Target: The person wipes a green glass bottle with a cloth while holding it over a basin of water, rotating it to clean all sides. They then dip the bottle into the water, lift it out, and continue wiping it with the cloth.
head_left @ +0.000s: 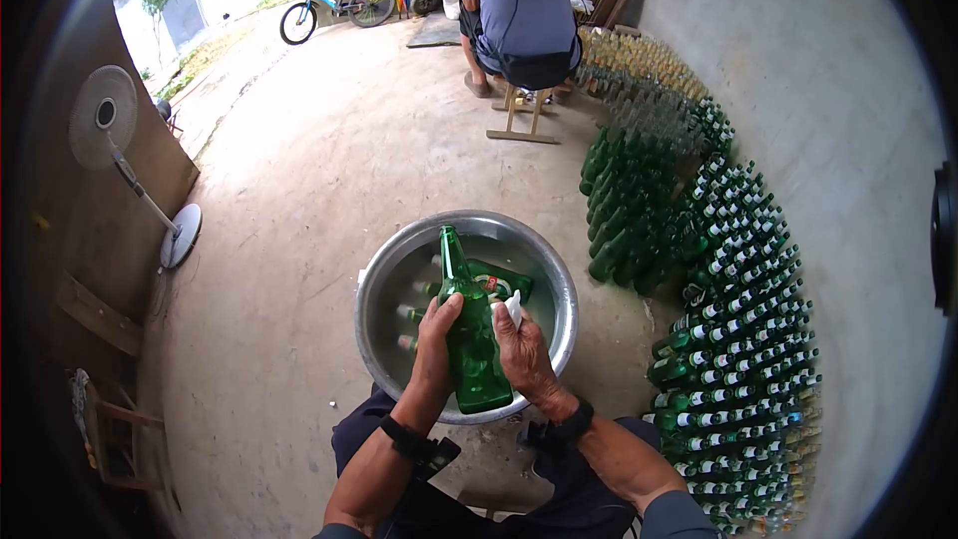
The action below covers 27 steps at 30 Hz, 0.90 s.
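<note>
Currently gripping a green bottle [475,344] above the basin [570,309], neck [453,258] toward twelve o'clock, with the left hand [432,347] curled round its nine-o'clock side and the right hand [526,356] at three o'clock, pinching a white scrap [514,307]. Probably stiff, light, slippery if wet, and breakable; best held round the thick body [481,374], not slim neck.

My left hand [435,341] and right hand [525,351] make two, with one bottle [473,359] and one cloth [514,306]. Below sits one basin [363,319]; ahead, one person [519,2], one stool [523,137], one bicycle [341,6]; leftward, one fan [105,116]; to the right of my grip, more bottles [634,205] than I can count.
</note>
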### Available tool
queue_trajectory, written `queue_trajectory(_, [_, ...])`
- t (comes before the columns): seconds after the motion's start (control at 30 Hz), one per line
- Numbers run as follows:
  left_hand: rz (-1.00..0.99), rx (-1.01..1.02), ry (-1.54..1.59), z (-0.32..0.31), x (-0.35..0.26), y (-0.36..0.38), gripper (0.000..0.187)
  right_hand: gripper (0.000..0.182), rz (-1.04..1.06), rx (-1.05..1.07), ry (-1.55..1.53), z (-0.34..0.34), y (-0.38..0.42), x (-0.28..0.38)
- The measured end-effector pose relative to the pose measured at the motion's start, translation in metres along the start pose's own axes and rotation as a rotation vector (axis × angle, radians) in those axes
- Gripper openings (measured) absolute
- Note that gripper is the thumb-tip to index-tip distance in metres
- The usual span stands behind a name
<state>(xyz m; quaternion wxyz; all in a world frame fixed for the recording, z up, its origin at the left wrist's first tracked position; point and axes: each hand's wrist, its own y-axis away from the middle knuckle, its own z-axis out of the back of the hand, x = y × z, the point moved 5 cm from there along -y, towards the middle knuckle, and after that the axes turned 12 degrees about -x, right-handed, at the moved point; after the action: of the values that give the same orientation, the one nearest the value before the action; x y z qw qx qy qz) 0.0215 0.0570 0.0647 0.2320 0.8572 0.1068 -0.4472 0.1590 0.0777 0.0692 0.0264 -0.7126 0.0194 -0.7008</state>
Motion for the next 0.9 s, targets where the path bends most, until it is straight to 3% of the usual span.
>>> queue_trajectory(0.17, [0.162,-0.027,0.056,-0.005,0.000,0.002,0.040,0.040,0.042,0.035,-0.085,0.003,0.001,0.013])
queue_trajectory(0.27, [0.197,-0.050,0.126,-0.010,-0.008,0.006,0.039,0.034,0.323,0.034,0.046,0.001,0.014,0.041])
queue_trajectory(0.3, [0.197,-0.051,0.126,-0.007,-0.005,0.002,0.039,0.034,0.322,0.034,0.046,0.003,0.017,0.048])
queue_trajectory(0.37, [0.224,-0.044,0.140,0.004,0.004,-0.008,0.038,0.035,0.609,0.114,0.296,-0.002,0.026,0.063])
queue_trajectory(0.5, [0.193,-0.041,0.111,0.007,0.009,0.000,0.036,0.037,0.579,0.146,0.243,-0.006,0.010,0.046])
queue_trajectory(0.63, [0.203,-0.062,-0.006,0.008,0.022,0.005,0.036,0.038,0.402,0.065,0.128,-0.007,-0.023,0.024])
queue_trajectory(0.77, [0.154,-0.032,0.166,-0.011,0.001,0.010,0.037,0.048,0.171,0.204,-0.158,-0.013,-0.010,0.019])
queue_trajectory(0.8, [0.188,-0.039,0.170,-0.002,0.002,0.004,0.038,0.048,0.268,0.250,-0.060,-0.013,-0.005,0.015])
queue_trajectory(0.83, [0.222,-0.048,0.173,0.006,0.001,-0.001,0.039,0.048,0.238,0.258,-0.062,-0.014,0.002,0.020])
queue_trajectory(0.9, [0.141,-0.148,0.171,0.021,0.010,-0.013,0.034,0.048,0.041,0.278,-0.247,-0.015,0.013,0.027])
